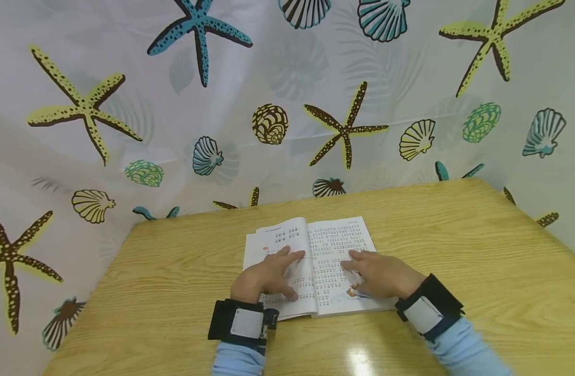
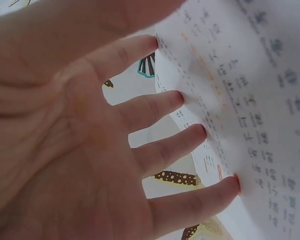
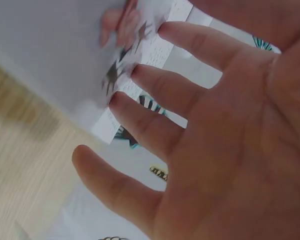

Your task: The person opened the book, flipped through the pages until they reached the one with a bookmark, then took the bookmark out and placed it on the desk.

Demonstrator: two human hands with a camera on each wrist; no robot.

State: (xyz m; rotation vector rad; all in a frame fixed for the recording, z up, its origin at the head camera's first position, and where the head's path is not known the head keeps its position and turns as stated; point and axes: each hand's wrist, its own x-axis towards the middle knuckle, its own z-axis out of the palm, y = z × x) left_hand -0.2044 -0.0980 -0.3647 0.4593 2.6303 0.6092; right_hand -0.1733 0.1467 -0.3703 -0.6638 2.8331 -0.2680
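An open book [image 1: 334, 237] with printed text lies on the wooden table, its spine running up the middle. On its left page rests my left hand [image 1: 268, 274], fingers spread. In the left wrist view the fingertips [image 2: 197, 131] touch the printed paper. My right hand [image 1: 383, 274] lies over the right page's outer edge, beside a small coloured picture near the bottom. Seen from the right wrist, several fingertips [image 3: 121, 100] meet the page, while one finger stays off the paper. Neither hand grips anything.
The wooden table [image 1: 175, 282] extends around the book on all sides. Behind it hangs a pale cloth [image 1: 240, 115] printed with starfish and shells. Both wrists carry black straps [image 1: 430, 308] with a light plate.
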